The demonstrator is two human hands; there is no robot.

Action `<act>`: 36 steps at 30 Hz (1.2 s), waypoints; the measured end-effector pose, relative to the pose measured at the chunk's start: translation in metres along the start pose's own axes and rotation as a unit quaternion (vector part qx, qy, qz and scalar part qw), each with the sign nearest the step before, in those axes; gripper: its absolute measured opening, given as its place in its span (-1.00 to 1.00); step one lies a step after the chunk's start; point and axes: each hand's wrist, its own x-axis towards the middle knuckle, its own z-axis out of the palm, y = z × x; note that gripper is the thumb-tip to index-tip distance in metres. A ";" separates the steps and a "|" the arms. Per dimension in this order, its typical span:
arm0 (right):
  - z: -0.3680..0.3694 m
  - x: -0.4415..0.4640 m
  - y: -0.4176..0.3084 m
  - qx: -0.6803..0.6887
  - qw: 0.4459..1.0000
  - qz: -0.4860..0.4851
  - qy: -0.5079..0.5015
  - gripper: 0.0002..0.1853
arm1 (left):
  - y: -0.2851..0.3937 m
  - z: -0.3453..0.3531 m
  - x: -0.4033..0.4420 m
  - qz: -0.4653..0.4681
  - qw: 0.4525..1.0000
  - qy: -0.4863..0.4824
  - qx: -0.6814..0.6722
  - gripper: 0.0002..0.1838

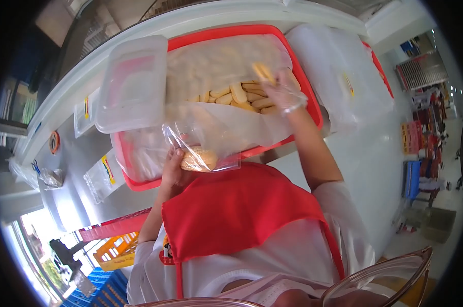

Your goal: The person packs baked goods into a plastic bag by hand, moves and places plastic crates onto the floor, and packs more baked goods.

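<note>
Pinching one clear bag (229, 161) just left of the frame's centre, the left hand (174, 165) had its fingers clamped on the bag's left side; the biscuits inside (199, 159) overlapped too much to count. Right of upper centre, the gloved right hand (283, 95) had its fingers closed on at least one blurred biscuit (262, 73), above one red tray (312, 105) showing about a dozen loose biscuits (237, 93). One translucent box (131, 87) sat upper left; one tape roll (54, 142) lay far left.
</note>
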 end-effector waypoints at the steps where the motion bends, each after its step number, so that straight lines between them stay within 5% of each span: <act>1: 0.012 -0.003 -0.020 0.006 0.999 0.022 -0.033 -0.62 | 0.000 -0.001 0.001 0.004 1.000 -0.005 0.004 -0.41; 2: 0.020 -0.004 -0.038 0.011 0.997 0.041 -0.067 -0.61 | 0.000 -0.001 0.003 0.011 1.000 -0.009 0.007 -0.41; 5: 0.066 -0.014 -0.033 0.038 0.994 -0.104 0.021 -0.62 | -0.001 0.004 0.000 0.028 1.000 -0.014 0.003 -0.43; 8: 0.069 -0.013 -0.032 0.031 0.993 -0.110 0.017 -0.60 | 0.000 0.007 -0.002 0.027 0.999 -0.020 -0.023 -0.45; 11: 0.049 -0.007 -0.029 0.034 0.997 -0.006 -0.065 -0.60 | 0.001 0.004 -0.001 0.013 1.000 -0.022 -0.011 -0.46; 12: 0.038 -0.003 -0.020 0.212 0.956 0.149 -0.141 -0.59 | 0.001 0.003 -0.001 0.010 1.000 -0.017 -0.011 -0.47; 14: 0.010 -0.002 -0.004 0.366 0.874 0.277 -0.160 -0.59 | 0.000 0.002 -0.001 0.005 1.000 -0.005 -0.013 -0.48; 18: -0.018 -0.005 0.033 0.115 0.944 0.266 -0.158 -0.62 | 0.000 0.003 -0.002 -0.009 0.999 -0.005 -0.031 -0.48; 21: -0.027 -0.010 0.047 -0.052 0.964 0.147 -0.214 -0.63 | -0.002 0.002 0.002 -0.007 1.000 -0.005 -0.027 -0.48; 24: -0.035 -0.013 0.037 -0.104 0.989 0.067 -0.077 -0.58 | 0.000 0.003 0.002 -0.003 1.000 -0.005 -0.015 -0.47; 27: -0.043 -0.024 -0.009 -0.086 0.989 0.096 -0.067 -0.58 | 0.001 0.001 0.000 -0.002 1.000 -0.006 -0.009 -0.47; 30: -0.032 -0.034 -0.023 -0.212 0.957 0.016 -0.200 -0.59 | 0.001 0.001 0.003 0.009 1.000 -0.002 0.000 -0.47; 36: -0.028 -0.032 0.001 -0.141 0.964 0.070 -0.215 -0.48 | -0.002 0.001 -0.001 0.041 0.999 -0.006 0.001 -0.47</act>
